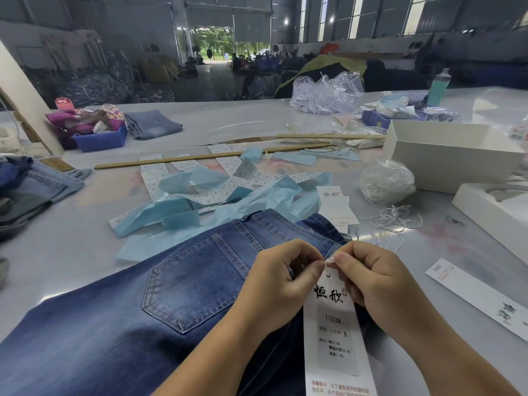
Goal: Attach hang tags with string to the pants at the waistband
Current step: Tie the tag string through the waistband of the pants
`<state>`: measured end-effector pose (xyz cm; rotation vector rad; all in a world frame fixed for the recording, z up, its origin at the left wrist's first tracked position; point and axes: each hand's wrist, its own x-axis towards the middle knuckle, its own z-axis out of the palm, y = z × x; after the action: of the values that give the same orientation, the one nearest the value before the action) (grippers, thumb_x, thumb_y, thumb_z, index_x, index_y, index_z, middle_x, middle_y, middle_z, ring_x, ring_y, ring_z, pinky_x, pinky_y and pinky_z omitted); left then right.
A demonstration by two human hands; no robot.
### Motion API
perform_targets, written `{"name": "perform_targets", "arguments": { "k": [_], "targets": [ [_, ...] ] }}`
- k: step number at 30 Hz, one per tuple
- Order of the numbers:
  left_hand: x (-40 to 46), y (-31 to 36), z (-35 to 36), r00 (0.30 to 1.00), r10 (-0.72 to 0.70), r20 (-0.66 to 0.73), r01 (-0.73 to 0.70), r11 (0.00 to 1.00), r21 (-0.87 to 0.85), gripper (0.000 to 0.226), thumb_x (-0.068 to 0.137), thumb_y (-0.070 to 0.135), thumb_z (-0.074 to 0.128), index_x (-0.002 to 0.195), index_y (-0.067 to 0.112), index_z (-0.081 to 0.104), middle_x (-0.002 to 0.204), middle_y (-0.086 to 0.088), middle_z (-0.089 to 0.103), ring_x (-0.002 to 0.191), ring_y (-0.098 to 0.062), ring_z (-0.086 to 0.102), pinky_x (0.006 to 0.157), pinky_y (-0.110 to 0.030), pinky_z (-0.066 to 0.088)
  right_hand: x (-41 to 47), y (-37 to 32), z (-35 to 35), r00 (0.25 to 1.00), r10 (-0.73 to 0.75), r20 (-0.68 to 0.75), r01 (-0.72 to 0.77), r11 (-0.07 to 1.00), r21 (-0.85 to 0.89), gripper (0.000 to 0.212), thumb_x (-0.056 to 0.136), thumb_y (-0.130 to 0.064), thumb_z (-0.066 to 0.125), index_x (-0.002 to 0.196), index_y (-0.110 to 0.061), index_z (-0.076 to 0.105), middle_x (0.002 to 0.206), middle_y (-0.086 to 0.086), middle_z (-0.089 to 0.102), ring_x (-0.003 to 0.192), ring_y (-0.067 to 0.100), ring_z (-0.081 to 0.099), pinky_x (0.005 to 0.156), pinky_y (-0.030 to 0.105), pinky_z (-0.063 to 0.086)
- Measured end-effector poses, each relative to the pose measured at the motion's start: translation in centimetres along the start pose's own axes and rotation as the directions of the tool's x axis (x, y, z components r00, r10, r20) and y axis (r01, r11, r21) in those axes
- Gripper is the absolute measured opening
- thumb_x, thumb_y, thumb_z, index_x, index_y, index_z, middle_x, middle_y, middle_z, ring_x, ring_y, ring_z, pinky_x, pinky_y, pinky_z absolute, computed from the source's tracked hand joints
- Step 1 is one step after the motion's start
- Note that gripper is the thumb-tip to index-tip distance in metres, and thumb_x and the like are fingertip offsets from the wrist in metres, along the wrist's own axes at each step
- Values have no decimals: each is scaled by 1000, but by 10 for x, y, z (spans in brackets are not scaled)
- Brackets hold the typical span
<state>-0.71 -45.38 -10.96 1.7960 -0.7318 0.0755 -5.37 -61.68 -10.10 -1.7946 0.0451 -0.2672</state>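
Dark blue jeans (pixel 183 281) lie back-pocket up across the near table, waistband toward the right. A long white hang tag (pixel 334 332) printed 1103# and S hangs over them near the waistband. My left hand (pixel 280 284) and my right hand (pixel 377 284) meet just above the tag's hole, each pinching an end of the small white string fastener (pixel 329 261) between thumb and forefinger. The string's path through the belt loop is hidden by my fingers.
More hang tags (pixel 335 207) and loose white strings (pixel 394 218) lie past the waistband, beside a string bundle (pixel 385 181). Blue paper scraps and label strips (pixel 217 195) litter the middle. White boxes (pixel 445 155) stand right, a long paper tag (pixel 480 298) lies near right, folded jeans (pixel 37 190) left.
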Motion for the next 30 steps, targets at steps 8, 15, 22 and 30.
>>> {"name": "perform_targets", "arguments": {
  "k": [8, 15, 22, 30],
  "targets": [
    [1, 2, 2, 999, -24, -28, 25, 999, 20, 12, 87, 24, 57, 76, 28, 58, 62, 18, 54, 54, -1, 47, 53, -10, 35, 2, -1, 0, 996, 74, -44, -70, 994, 84, 36, 98, -11, 53, 64, -16, 67, 48, -3, 49, 41, 8, 43, 40, 14, 34],
    [0, 0, 2, 999, 33, -9, -33, 998, 48, 4, 90, 27, 62, 87, 28, 64, 69, 20, 58, 59, -1, 51, 57, -10, 37, 1, -2, 4, 998, 63, -27, -60, 993, 99, 37, 98, -15, 54, 64, -10, 65, 47, -4, 47, 41, 5, 43, 39, 12, 32],
    [1, -1, 4, 993, 81, -84, -74, 994, 84, 9, 92, 25, 60, 90, 25, 68, 78, 16, 62, 74, -7, 61, 65, -16, 45, 0, -2, 3, 994, 79, -71, -71, 992, 105, 36, 98, -15, 55, 64, -14, 69, 48, -3, 49, 41, 7, 43, 40, 13, 33],
    [0, 8, 6, 984, 60, -166, -53, 998, 44, 14, 96, 39, 49, 84, 34, 53, 65, 22, 53, 57, 0, 46, 54, -10, 35, -1, -5, 6, 990, 110, -83, -100, 988, 118, 36, 98, -15, 55, 64, -11, 66, 50, -3, 53, 41, 4, 53, 39, 13, 36]
  ]
}}
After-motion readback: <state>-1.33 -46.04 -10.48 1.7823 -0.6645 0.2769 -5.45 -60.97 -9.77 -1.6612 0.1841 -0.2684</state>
